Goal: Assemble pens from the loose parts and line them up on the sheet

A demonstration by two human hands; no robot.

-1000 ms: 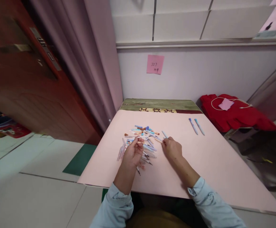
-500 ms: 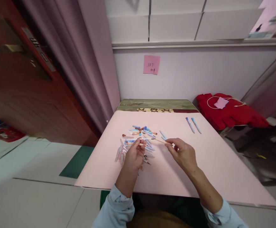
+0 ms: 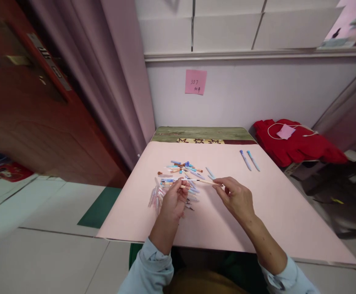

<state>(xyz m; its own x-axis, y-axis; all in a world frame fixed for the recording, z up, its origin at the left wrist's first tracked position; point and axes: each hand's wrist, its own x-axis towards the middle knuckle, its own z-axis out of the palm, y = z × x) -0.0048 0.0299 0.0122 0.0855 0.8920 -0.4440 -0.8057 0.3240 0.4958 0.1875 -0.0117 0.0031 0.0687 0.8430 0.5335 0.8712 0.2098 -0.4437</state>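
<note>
At the right hand, refill points left.

Two bare forearms in pale blue long sleeves, the left sleeve and right sleeve pushed back.

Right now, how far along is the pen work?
Two pens lie set apart at the far right of the table, seemingly finished. The right hand pinches a thin refill, the left hand a small part. A sizeable pile of loose parts lies beyond the left hand, unassembled.
</note>
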